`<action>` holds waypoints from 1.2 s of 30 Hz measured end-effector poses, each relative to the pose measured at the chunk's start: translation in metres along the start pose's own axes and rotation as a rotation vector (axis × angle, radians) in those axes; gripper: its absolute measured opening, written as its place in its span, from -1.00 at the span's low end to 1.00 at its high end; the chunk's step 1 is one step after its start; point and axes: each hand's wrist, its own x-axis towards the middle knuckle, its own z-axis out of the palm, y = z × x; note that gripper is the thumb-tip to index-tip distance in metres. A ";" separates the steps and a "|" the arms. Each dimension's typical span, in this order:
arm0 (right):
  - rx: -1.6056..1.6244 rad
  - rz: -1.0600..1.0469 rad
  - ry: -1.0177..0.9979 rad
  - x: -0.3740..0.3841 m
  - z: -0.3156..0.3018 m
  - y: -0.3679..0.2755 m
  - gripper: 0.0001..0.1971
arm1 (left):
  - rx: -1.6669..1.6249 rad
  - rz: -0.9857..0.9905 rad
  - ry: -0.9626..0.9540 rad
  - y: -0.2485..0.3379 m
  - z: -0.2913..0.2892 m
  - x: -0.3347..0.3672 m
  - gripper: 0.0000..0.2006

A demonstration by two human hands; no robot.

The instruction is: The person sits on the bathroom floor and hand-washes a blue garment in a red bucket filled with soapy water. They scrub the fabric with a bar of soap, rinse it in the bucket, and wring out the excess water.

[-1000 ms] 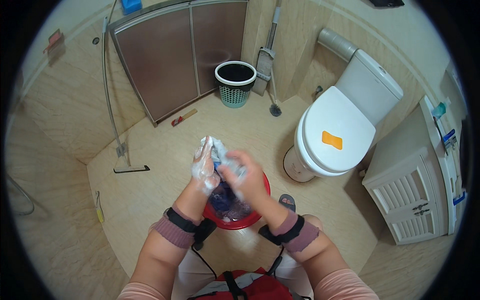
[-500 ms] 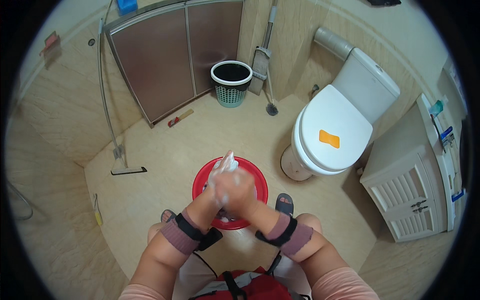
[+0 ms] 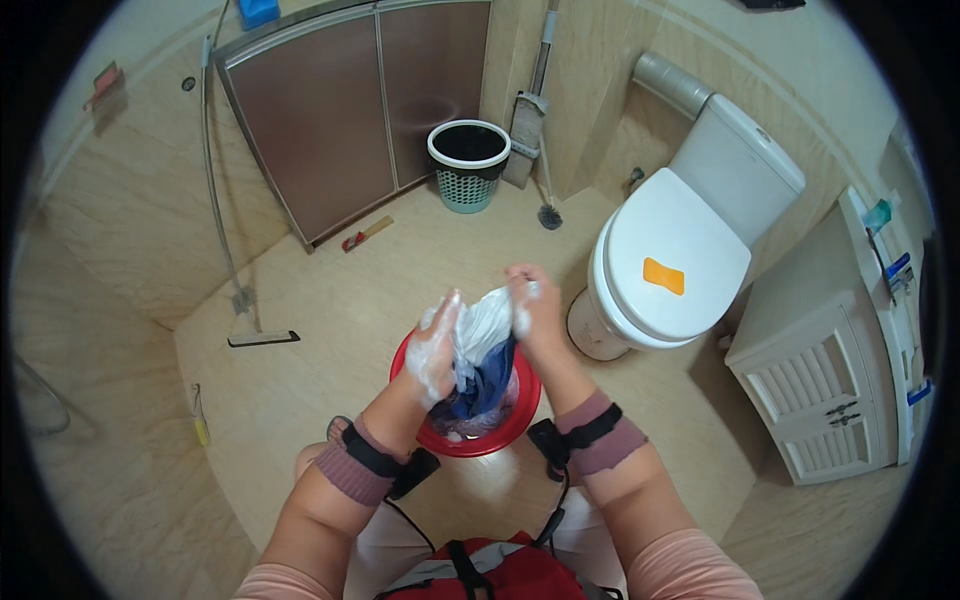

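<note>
Above a red basin (image 3: 530,405) my two soapy hands have a wet white and blue cloth (image 3: 487,325) between them. My left hand (image 3: 435,345), thick with suds, grips the cloth's left side; its fingers point upward and are fairly straight. My right hand (image 3: 533,305) is closed on the upper right of the white part. From there the blue part hangs down into the basin. Purplish wet laundry (image 3: 485,418) with foam lies in the basin beneath it.
Right of the basin stands a white toilet (image 3: 675,250), with a white cabinet (image 3: 830,360) beyond. A lidless bin (image 3: 468,185) and toilet brush (image 3: 549,215) are at the back. A floor squeegee (image 3: 264,339) leans at left; a red-and-wood brush (image 3: 367,234) lies on the floor.
My hands were pressed together over the basin. Now they are apart, the right one further up and to the right, with the cloth showing between them.
</note>
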 end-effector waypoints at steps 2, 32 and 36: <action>0.431 0.219 -0.016 0.008 -0.010 0.000 -0.84 | 0.045 0.153 0.027 0.007 -0.008 -0.001 -0.59; 0.621 0.208 -0.470 -0.032 0.004 -0.038 -0.68 | 0.725 0.438 -0.169 -0.023 -0.024 0.023 -0.59; 0.149 -0.114 -0.386 -0.037 -0.013 -0.025 -0.35 | 0.389 0.321 -0.203 -0.017 -0.025 0.012 -0.67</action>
